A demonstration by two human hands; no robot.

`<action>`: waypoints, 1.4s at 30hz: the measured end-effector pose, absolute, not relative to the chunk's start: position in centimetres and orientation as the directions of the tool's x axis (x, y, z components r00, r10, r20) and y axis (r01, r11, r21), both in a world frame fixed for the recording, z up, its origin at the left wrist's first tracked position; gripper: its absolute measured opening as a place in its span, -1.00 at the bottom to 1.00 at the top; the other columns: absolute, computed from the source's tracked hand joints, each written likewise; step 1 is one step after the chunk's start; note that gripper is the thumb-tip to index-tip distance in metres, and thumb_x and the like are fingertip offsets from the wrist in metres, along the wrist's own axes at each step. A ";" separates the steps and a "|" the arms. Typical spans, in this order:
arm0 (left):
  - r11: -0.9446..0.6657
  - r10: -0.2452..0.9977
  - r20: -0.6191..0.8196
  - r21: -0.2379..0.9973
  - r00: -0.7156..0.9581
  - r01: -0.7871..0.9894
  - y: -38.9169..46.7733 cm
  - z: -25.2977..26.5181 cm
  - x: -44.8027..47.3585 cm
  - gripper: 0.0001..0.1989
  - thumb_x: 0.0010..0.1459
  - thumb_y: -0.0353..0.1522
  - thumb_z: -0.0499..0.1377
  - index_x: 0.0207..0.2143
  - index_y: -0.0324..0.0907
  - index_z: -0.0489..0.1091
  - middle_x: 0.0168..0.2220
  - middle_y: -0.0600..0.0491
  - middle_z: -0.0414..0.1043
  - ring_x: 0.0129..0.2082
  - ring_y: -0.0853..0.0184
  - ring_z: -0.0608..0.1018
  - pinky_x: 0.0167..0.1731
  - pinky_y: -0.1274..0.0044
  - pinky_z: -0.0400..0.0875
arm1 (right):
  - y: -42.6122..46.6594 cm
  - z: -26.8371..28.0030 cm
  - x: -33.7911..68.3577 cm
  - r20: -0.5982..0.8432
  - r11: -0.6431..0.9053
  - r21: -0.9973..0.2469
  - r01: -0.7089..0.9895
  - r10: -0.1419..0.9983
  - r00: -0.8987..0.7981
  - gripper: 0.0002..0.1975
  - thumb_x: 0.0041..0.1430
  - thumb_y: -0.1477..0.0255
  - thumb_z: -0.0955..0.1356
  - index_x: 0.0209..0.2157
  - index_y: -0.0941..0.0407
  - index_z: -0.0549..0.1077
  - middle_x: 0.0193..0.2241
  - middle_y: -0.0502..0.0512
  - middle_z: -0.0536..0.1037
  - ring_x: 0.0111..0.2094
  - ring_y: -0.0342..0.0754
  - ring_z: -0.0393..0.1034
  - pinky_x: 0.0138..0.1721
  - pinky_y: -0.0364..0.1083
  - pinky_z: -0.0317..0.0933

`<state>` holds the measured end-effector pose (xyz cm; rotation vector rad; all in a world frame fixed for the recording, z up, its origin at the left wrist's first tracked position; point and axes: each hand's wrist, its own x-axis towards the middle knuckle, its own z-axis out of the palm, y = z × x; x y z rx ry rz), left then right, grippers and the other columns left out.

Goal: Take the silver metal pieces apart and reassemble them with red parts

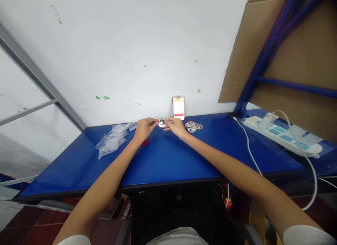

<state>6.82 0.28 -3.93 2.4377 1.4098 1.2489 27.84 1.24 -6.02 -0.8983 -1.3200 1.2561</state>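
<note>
Between my two hands, above the back of the blue table [168, 160], is a small round shiny metal disc [162, 122] with a raised centre. My left hand [145, 128] pinches its left edge with thumb and forefinger. My right hand [176, 127] grips the opposite edge, its lower fingers stretched out beneath. Below my left wrist lies a small heap of red pieces [145, 142], too small to make out. Right of my right hand sit several similar metal discs [192, 128] with red bits on top.
Clear plastic bags [112, 141] lie on the left of the table. A phone [178, 108] with a lit screen leans on the white wall [147, 44]. At the right are a white power strip [281, 136], a white cable [247, 143] and a blue metal frame [265, 58].
</note>
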 end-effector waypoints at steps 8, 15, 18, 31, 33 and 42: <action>-0.616 0.677 0.626 0.195 0.386 0.764 0.2 -4.4 7.3 -0.86 0.35 -0.41 0.26 -0.13 -0.13 0.64 -0.22 -0.02 0.66 -0.27 0.23 0.65 -0.19 0.45 0.48 | 0.9 -6.0 27.6 0.213 0.182 -0.971 -0.156 0.953 -0.215 -0.86 0.37 0.47 0.47 -0.10 0.20 0.69 -0.20 0.21 0.76 -0.23 0.06 0.73 -0.16 0.04 0.68; -0.612 0.696 0.617 0.244 0.366 0.752 0.0 -4.3 7.5 -0.84 0.37 -0.34 0.23 -0.15 -0.12 0.63 -0.20 -0.03 0.66 -0.28 0.23 0.63 -0.18 0.44 0.47 | 0.9 -6.2 27.4 0.246 0.210 -0.964 -0.162 0.935 -0.255 -0.76 0.31 0.58 0.42 -0.06 0.15 0.71 -0.14 0.16 0.75 -0.17 0.03 0.72 -0.08 0.08 0.67; -0.607 0.713 0.607 0.285 0.350 0.741 -0.1 -4.3 7.8 -0.82 0.38 -0.30 0.22 -0.14 -0.10 0.64 -0.15 -0.04 0.68 -0.21 0.20 0.65 -0.12 0.43 0.48 | 1.0 -6.4 27.3 0.242 0.213 -0.967 -0.141 0.940 -0.241 -0.73 0.24 0.61 0.44 -0.07 0.14 0.72 -0.13 0.14 0.75 -0.18 0.01 0.72 -0.07 0.08 0.66; -0.482 0.876 0.432 0.795 0.215 0.369 -0.2 -4.1 7.7 -0.81 0.20 -0.22 0.40 -0.25 -0.16 0.63 -0.36 -0.02 0.67 -0.34 0.19 0.69 -0.23 0.37 0.61 | 1.2 -6.7 28.2 0.418 0.427 -0.904 -0.020 0.874 -0.247 -0.74 0.24 0.26 0.52 -0.20 0.17 0.72 -0.26 0.16 0.75 -0.25 0.07 0.68 -0.24 0.00 0.63; -0.450 0.885 0.383 0.850 0.264 0.273 -0.1 -4.0 7.5 -0.72 0.18 -0.15 0.41 -0.27 -0.20 0.61 -0.35 -0.06 0.67 -0.34 0.19 0.69 -0.25 0.37 0.63 | 1.3 -6.6 28.4 0.435 0.454 -0.891 0.001 0.854 -0.286 -0.73 0.27 0.24 0.49 -0.22 0.17 0.70 -0.27 0.15 0.74 -0.25 0.08 0.67 -0.28 -0.02 0.60; -0.491 0.864 0.450 0.660 0.224 0.568 0.4 -4.1 7.4 -0.54 0.39 0.03 0.18 -0.14 -0.15 0.66 -0.19 -0.05 0.71 -0.26 0.18 0.70 -0.21 0.42 0.60 | 1.5 -3.4 32.3 0.474 0.687 -0.333 0.646 0.714 -0.515 -0.84 0.48 0.47 0.35 -0.08 0.13 0.60 -0.06 0.23 0.67 -0.07 0.05 0.55 -0.10 -0.08 0.32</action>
